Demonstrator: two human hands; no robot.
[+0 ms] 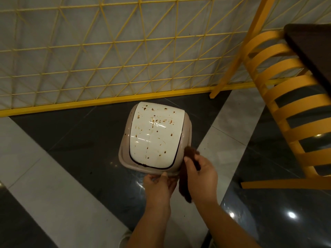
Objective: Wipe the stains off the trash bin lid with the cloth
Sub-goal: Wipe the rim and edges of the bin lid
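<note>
A small trash bin stands on the floor with a white curved lid (154, 136) set in a beige rim (125, 145). Brown stains speckle the lid, thickest near its far end. My left hand (158, 187) grips the bin's near edge. My right hand (201, 176) holds a dark brown cloth (186, 183) just off the bin's near right corner. The cloth hangs down between my two hands, and its top end touches the rim.
A yellow wire-grid fence (107, 59) with a yellow base bar runs behind the bin. A yellow slatted chair (286, 111) and a dark table corner (311, 51) stand to the right. The floor is glossy dark and light tile.
</note>
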